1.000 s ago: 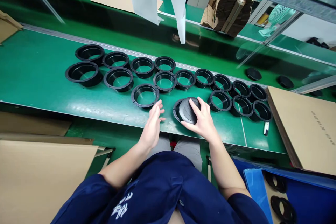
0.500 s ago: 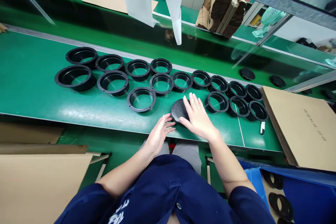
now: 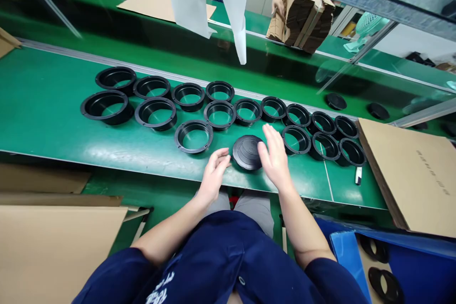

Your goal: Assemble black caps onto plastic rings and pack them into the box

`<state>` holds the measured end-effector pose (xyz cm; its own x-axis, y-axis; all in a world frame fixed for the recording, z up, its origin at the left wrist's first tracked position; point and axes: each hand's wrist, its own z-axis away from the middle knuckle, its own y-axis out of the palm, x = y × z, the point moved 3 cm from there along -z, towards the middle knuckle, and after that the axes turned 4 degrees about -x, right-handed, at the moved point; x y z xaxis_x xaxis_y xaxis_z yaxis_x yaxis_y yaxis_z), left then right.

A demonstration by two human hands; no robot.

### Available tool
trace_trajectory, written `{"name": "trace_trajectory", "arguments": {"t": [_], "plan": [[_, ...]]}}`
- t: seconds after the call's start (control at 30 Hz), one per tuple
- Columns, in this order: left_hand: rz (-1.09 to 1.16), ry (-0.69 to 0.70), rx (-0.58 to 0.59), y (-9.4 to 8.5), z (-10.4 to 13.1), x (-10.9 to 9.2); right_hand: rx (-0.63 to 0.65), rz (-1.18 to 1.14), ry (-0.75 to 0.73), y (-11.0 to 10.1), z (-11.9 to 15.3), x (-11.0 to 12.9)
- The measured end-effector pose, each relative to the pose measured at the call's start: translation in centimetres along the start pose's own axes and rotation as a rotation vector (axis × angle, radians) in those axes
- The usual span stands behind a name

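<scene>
A round black cap (image 3: 247, 153) with ridged lines on its top lies on the green bench top near the front edge. My left hand (image 3: 214, 173) is beside its left rim, fingers slightly bent and nothing held. On the opposite side, my right hand (image 3: 276, 161) has its fingers stretched out and its thumb at the right rim; whether it touches is hard to tell. Behind the cap, several open black rings (image 3: 220, 115) with flanged rims stand in rows. One flanged ring (image 3: 194, 137) stands nearest my left hand, another (image 3: 296, 139) nearest my right.
A cardboard box (image 3: 409, 175) borders the bench at right, near a small white-and-black object (image 3: 358, 175). Below it, a blue bin (image 3: 423, 266) holds black rings. Cardboard (image 3: 57, 247) stands at lower left. White paper strips (image 3: 188, 0) hang overhead. Across the partition, another person's hand (image 3: 278, 4) touches stacked cardboard.
My right hand has drawn back from over the cap to its right side, uncovering its top. My left fingers have bent more. Another person's arm has appeared across the partition.
</scene>
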<state>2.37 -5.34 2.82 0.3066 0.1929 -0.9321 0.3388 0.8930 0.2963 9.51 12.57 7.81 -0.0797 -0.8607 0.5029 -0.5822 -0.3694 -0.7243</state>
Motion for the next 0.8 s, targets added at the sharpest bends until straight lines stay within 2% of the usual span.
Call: {"name": "trace_trajectory", "arguments": {"t": [0.07,0.1,0.17,0.27,0.33,0.4,0.53,0.7,0.8], "plan": [[-0.179,0.173,-0.032,0.8,-1.9,-0.6,-0.099,-0.085,0.159,-0.4,1.2,-1.5],[-0.241,0.219,-0.043,1.4,-3.1,-0.8,-0.095,-0.123,0.223,0.1,1.9,-2.1],[-0.297,0.222,-0.035,2.6,-5.9,-0.6,-0.031,-0.202,0.324,1.6,3.2,-3.0],[-0.267,0.143,0.003,3.8,-8.9,0.2,0.013,-0.333,0.430,3.6,4.3,-3.4],[-0.250,0.112,-0.008,3.8,-9.4,0.7,-0.007,-0.398,0.463,4.0,4.5,-3.4],[-0.247,0.099,-0.023,3.3,-9.0,0.9,-0.015,-0.443,0.459,4.0,4.3,-3.3],[-0.298,0.140,-0.003,3.4,-8.3,0.1,-0.009,-0.505,0.434,3.8,3.9,-3.7],[-0.367,0.088,0.132,5.3,-10.9,-0.2,-0.012,-0.510,0.413,4.1,3.9,-4.1],[-0.339,0.078,0.090,5.3,-11.7,0.1,-0.048,-0.515,0.414,4.3,4.1,-4.0]]}}
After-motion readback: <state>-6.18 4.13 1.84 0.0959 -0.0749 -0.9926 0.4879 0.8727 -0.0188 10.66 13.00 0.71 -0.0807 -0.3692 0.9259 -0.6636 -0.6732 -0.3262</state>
